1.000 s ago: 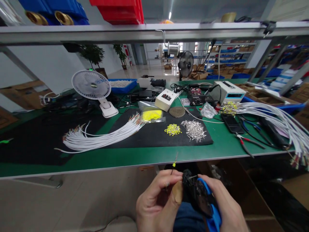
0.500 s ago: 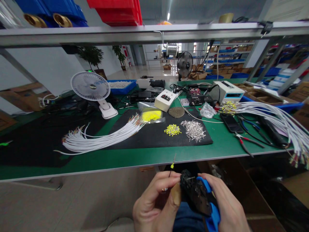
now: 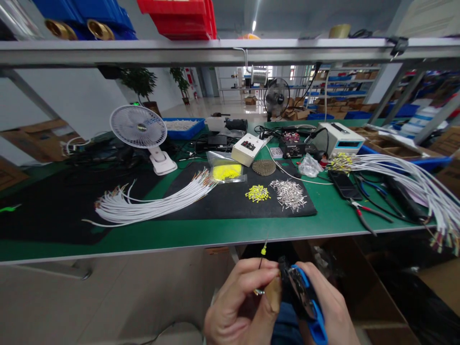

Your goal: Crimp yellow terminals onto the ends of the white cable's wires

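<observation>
My left hand [image 3: 242, 302] is closed, pinching thin wires below the bench edge. A dark wire with a yellow ferrule [image 3: 264, 250] sticks up above its fingers, and small shiny ends show between them. A tan cover [image 3: 273, 293] sits on the thumb. Wrapped round the blue handles of a crimping tool [image 3: 304, 292] is my right hand [image 3: 332, 306]. The tool's black head touches or nearly touches the left fingertips; what lies in its jaws is hidden. On the black mat beyond are a pile of yellow ferrules [image 3: 258, 193] and a pile of silver terminals [image 3: 288, 195].
White cables [image 3: 154, 203] lie in a bundle on the left, more cables [image 3: 398, 177] on the right. Red-handled pliers [image 3: 362, 215] and a phone [image 3: 345, 184] rest near the right edge. A white fan [image 3: 138, 127] stands at left; a shelf [image 3: 201, 51] spans above.
Both hands have shifted slightly right in view. The crimping tool has turned so its head shows more edge-on, and its handles look closer together. The left hand keeps its pinch.
</observation>
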The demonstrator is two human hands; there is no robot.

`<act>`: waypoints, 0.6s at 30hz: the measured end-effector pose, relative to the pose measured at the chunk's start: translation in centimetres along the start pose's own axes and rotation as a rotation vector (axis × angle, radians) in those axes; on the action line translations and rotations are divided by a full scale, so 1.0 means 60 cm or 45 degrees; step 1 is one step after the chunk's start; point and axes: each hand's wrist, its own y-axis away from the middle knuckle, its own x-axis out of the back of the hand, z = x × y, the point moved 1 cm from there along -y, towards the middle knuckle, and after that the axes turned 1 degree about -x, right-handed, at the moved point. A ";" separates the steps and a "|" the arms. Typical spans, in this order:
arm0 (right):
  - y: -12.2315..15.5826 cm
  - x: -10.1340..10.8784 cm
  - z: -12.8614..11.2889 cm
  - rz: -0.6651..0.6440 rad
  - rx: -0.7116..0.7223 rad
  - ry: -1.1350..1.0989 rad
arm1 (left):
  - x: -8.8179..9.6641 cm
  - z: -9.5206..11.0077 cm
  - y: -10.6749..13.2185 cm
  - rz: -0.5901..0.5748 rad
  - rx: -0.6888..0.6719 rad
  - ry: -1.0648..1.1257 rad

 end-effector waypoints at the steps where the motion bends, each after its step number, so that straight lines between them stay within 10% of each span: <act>1: 0.001 -0.003 0.001 0.017 -0.010 -0.015 | -0.001 0.001 0.002 0.005 -0.020 -0.014; 18: 0.022 -0.068 0.017 0.285 -0.240 -0.221 | -0.025 -0.010 0.024 -0.007 -0.155 -0.121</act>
